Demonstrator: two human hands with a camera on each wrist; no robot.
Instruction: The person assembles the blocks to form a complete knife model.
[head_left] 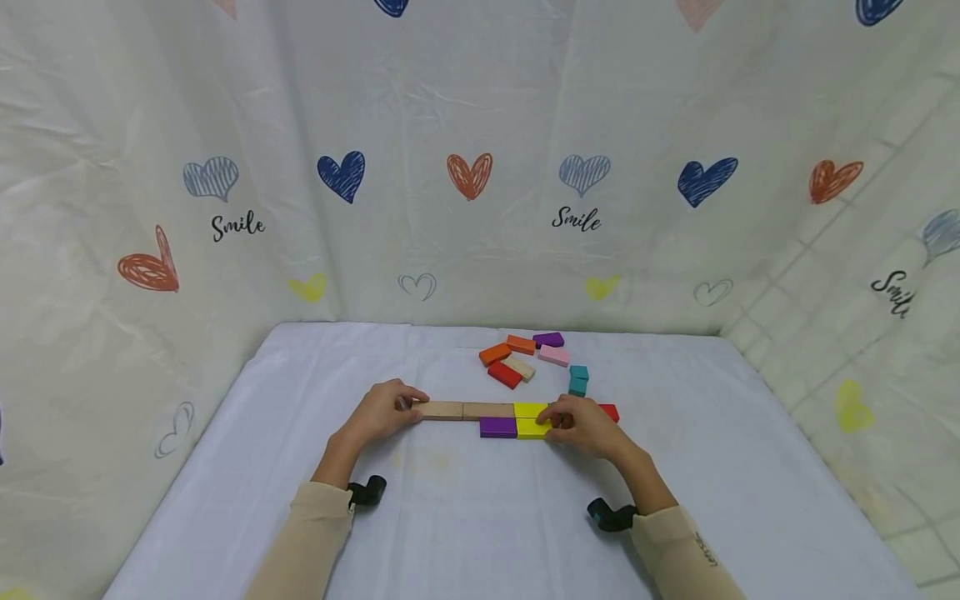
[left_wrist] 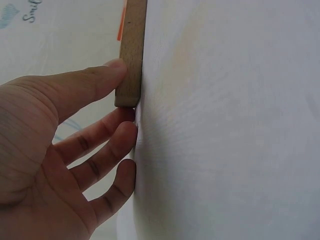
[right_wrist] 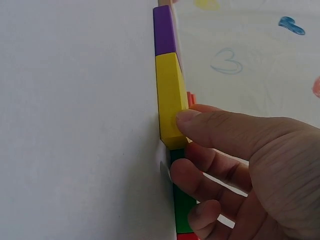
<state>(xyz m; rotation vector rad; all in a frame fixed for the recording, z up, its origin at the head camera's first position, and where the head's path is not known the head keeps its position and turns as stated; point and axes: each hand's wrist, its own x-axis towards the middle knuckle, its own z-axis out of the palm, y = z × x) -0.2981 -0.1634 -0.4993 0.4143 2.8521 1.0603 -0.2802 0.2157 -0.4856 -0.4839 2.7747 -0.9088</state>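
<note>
A back row of blocks runs left to right: two plain wooden blocks [head_left: 487,411], a yellow block [head_left: 529,410], a green block [right_wrist: 184,212] mostly covered by a hand in the head view, and a red block [head_left: 610,412]. Against its front side lie a purple block [head_left: 498,427] and a second yellow block [head_left: 531,429], end to end. My left hand [head_left: 388,406] pinches the left end of the outermost wooden block [left_wrist: 132,60]; the other fingertips are low beside the cloth. With thumb and fingers, my right hand [head_left: 583,425] holds the right end of the front yellow block [right_wrist: 170,95].
Behind the row lie loose blocks: two orange [head_left: 521,344], a purple [head_left: 548,339], a pink [head_left: 554,356], a plain wooden [head_left: 519,367], a red [head_left: 505,375] and teal ones [head_left: 578,380]. White cloth [head_left: 465,525] covers the table; a printed curtain [head_left: 495,242] hangs behind.
</note>
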